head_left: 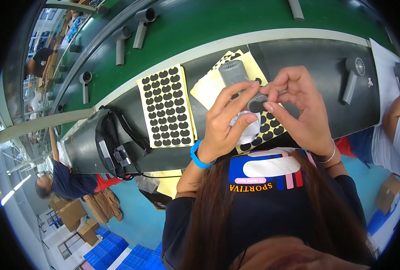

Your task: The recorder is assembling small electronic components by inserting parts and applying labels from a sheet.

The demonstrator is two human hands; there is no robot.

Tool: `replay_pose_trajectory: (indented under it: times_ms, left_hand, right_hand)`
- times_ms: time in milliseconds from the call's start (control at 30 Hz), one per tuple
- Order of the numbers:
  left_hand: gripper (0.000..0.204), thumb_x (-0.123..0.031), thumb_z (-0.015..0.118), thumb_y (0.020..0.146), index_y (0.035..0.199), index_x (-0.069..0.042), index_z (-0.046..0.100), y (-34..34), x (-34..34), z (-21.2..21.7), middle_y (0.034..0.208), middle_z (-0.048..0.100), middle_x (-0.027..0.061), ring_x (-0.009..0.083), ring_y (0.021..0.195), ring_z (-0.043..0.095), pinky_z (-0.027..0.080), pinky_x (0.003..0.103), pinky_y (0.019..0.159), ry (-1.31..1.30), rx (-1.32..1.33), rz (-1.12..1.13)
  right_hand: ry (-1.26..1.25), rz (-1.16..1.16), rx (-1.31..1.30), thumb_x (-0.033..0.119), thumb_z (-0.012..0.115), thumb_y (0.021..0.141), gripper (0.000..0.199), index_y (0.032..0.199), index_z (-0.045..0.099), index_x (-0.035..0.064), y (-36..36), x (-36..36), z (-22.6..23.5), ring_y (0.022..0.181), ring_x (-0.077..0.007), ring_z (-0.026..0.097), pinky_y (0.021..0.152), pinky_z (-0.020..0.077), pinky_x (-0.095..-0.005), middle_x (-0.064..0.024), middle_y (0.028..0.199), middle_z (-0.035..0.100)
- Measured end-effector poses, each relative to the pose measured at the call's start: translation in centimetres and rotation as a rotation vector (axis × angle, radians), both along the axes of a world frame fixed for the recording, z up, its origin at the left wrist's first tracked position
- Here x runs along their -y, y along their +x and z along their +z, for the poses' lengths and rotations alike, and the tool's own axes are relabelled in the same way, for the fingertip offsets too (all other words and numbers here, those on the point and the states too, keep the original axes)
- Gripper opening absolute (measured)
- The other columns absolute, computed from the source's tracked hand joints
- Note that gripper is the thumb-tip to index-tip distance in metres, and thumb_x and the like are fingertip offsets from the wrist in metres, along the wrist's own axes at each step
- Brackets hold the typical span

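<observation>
Over the bench, my two hands meet fingertip to fingertip. My left hand (227,119) is curled, with a crumpled white cloth (248,130) bunched under its thumb. My right hand (301,108) has its fingers bent in a pinch; whatever lies at its fingertips is too small to make out. A grey round piece (255,106) shows partly between the hands, mostly hidden by fingers. Just beyond my left fingers is a grey hair dryer body (233,73), resting over yellow sheets (204,90). Beneath my hands lies a sheet of black stickers (267,128).
Left of my hands lies a stack of black sticker sheets (167,108), then a black strapped device (114,144) with a cable. Another grey dryer (354,78) lies at the right. Several dryers sit on the green conveyor (186,27) beyond the bench. Co-workers (76,180) are on both sides.
</observation>
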State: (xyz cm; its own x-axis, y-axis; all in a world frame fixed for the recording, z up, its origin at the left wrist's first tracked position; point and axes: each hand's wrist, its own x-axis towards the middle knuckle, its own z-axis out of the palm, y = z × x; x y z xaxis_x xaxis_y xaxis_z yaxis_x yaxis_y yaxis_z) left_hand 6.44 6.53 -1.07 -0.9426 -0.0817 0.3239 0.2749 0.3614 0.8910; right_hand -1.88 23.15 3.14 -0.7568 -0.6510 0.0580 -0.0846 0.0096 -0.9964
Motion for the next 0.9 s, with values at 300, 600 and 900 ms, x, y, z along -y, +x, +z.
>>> replay_pose_trajectory:
  times_ms: [300, 600, 900]
  left_hand:
    - [0.039, -0.02, 0.06, 0.09, 0.122, 0.002, 0.058, 0.1, -0.1, -0.1, 0.119, 0.055, 0.0171, 0.022, 0.089, 0.063, 0.054, 0.03, 0.072, -0.007, 0.01, 0.004]
    - [0.034, -0.017, 0.059, 0.091, 0.118, 0.003, 0.06, -0.1, -0.3, -0.5, 0.119, 0.055, 0.0178, 0.0241, 0.091, 0.064, 0.053, 0.031, 0.075, -0.02, -0.064, 0.013]
    - [0.028, -0.005, 0.058, 0.088, 0.115, 0.003, 0.062, -0.1, -1.3, -0.4, 0.117, 0.057, 0.0171, 0.0222, 0.095, 0.062, 0.054, 0.029, 0.073, 0.089, -0.033, 0.058]
  right_hand:
    - [0.021, -0.004, -0.012, -0.009, 0.059, 0.081, 0.034, 0.108, 0.042, 0.0029, 0.0, 0.0, 0.0, 0.096, -0.0146, 0.059, 0.083, 0.0483, -0.0271, -0.0055, 0.088, 0.054]
    - [0.067, -0.002, -0.036, -0.009, 0.059, 0.081, 0.034, 0.108, 0.043, 0.0025, 0.0, -0.1, 0.2, 0.095, -0.0137, 0.059, 0.083, 0.0486, -0.0272, -0.0057, 0.089, 0.055]
    - [0.121, -0.073, -0.194, -0.007, 0.06, 0.081, 0.039, 0.113, 0.04, 0.0009, 0.6, -0.2, 0.3, 0.085, -0.0173, 0.063, 0.078, 0.0506, -0.0284, -0.0096, 0.086, 0.06]
